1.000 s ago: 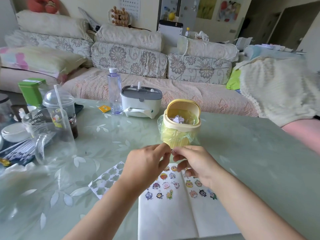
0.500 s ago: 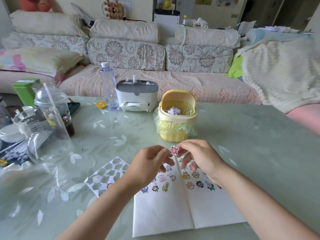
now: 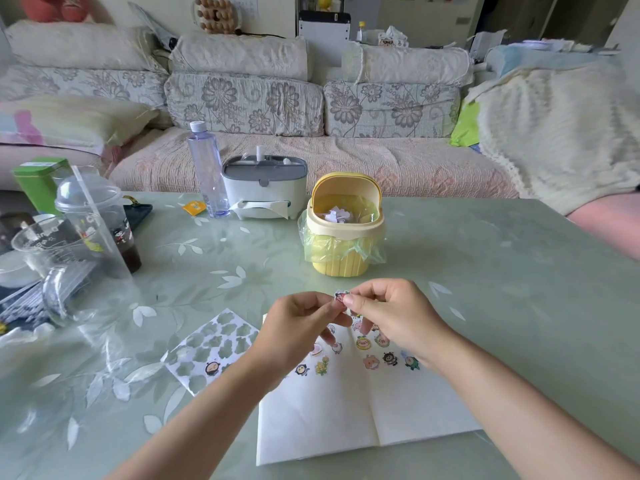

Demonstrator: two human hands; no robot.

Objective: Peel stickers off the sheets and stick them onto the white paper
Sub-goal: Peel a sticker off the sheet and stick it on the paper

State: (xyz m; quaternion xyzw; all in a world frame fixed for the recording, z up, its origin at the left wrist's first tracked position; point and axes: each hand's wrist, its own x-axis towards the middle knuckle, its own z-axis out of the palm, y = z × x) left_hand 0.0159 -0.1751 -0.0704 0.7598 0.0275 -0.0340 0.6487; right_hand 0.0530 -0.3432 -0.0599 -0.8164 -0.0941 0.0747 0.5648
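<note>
A mostly peeled sticker sheet lies just left of the left hand. That hand and the right hand pinch one small sticker between them, seemingly together. Both are raised over the white paper on the counter.

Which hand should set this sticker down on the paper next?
Right, probably: the right hand pinches the sticker over the white paper, with bare paper just below its wrist. The left hand pinches the sticker's other edge.
</note>
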